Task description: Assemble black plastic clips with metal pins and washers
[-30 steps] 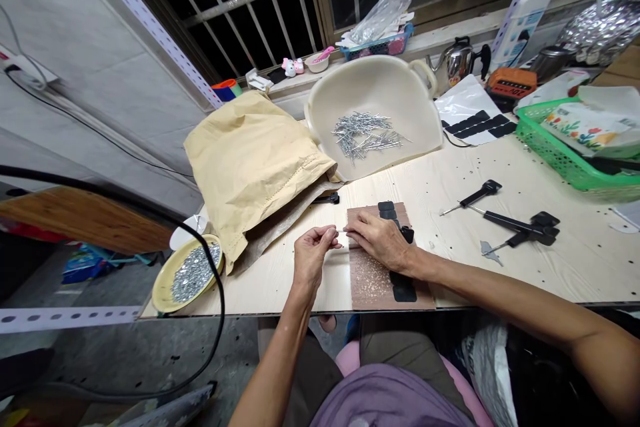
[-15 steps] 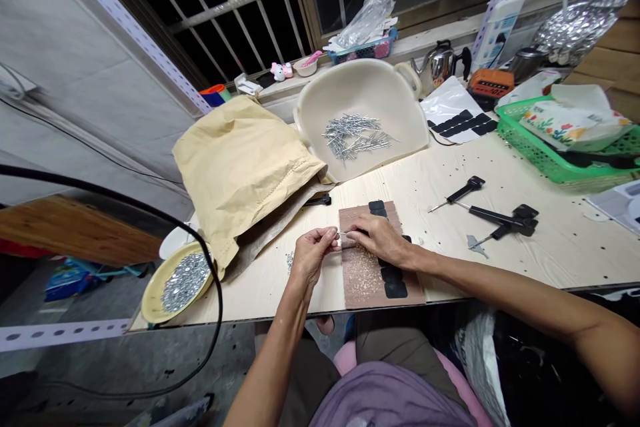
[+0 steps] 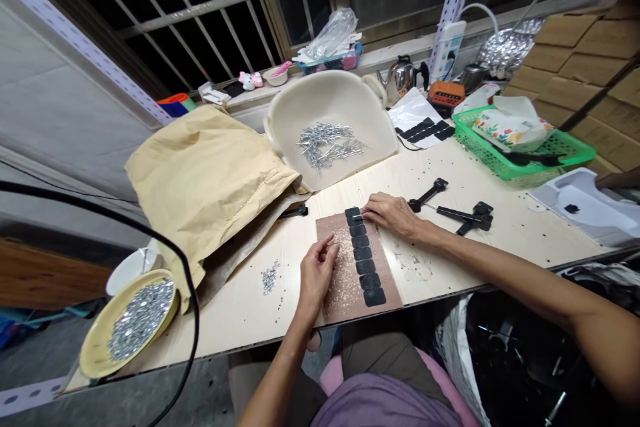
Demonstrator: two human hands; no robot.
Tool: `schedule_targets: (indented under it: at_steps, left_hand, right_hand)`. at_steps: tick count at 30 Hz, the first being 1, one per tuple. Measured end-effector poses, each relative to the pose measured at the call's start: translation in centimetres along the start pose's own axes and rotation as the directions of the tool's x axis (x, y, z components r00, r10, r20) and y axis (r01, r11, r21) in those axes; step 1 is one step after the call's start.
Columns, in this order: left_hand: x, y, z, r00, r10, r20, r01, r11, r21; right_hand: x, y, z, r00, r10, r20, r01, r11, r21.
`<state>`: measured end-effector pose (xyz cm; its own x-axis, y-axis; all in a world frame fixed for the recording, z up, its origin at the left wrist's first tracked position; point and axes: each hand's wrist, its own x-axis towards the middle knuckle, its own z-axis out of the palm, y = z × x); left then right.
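My right hand (image 3: 391,215) pinches a thin metal pin (image 3: 357,216) over the far end of a row of black square pads. These black pads (image 3: 367,265) run front to back along a brown board (image 3: 334,297), whose surface is scuffed pale on the left. My left hand (image 3: 319,271) is over the board's left part, thumb and fingers slightly apart, with nothing visible between them. Small metal pieces (image 3: 271,277) lie in a little pile left of that hand. Beyond the board, a cream basin (image 3: 285,107) contains many similar pins.
A yellow bowl of metal washers (image 3: 93,350) sits at the left edge, beside a large paper bag (image 3: 210,167). Black-handled tools (image 3: 465,215) lie to the right. Farther right are a green basket (image 3: 520,170) and stacked cartons (image 3: 590,87). A black cable (image 3: 193,293) crosses the left.
My hands have parted. The right moved up and right with the pin to the far pads, uncovering the row; the left stayed by the board and its pinch loosened. The view turned right.
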<state>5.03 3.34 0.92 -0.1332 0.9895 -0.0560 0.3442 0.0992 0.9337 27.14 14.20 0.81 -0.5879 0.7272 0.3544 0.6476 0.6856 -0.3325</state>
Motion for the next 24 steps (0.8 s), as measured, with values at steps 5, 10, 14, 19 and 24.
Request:
schedule_targets:
  at_steps: [5, 10, 14, 19, 24]
  left_hand:
    - [-0.5, -1.0, 1.0, 0.972, 0.231, -0.048, -0.211, 0.943, 0.259]
    - [-0.7, -1.1, 1.3, 0.97, 0.239, -0.051, -0.206, 0.912, 0.353]
    - [-0.7, -1.1, 1.5, 0.965, 0.256, -0.052, -0.217, 0.895, 0.39]
    - [-0.6, -1.5, 1.6, 0.96, 0.274, -0.05, -0.232, 0.887, 0.398]
    - [-0.6, -1.6, 1.6, 0.959, 0.276, -0.058, -0.233, 0.891, 0.389]
  right_hand:
    - [-2.8, -0.9, 1.4, 0.96, -0.271, 0.07, 0.27, 0.962, 0.029]
    - [-2.2, -0.7, 0.9, 0.934, -0.345, 0.094, 0.341, 0.939, 0.051]
    - [-1.0, -0.5, 0.1, 0.969, -0.238, 0.068, 0.235, 0.971, 0.051]
    - [-1.2, -0.9, -0.2, 0.885, -0.433, 0.173, 0.406, 0.897, 0.174]
    - [-0.7, -0.2, 0.2, 0.975, -0.212, 0.073, 0.198, 0.965, 0.17]
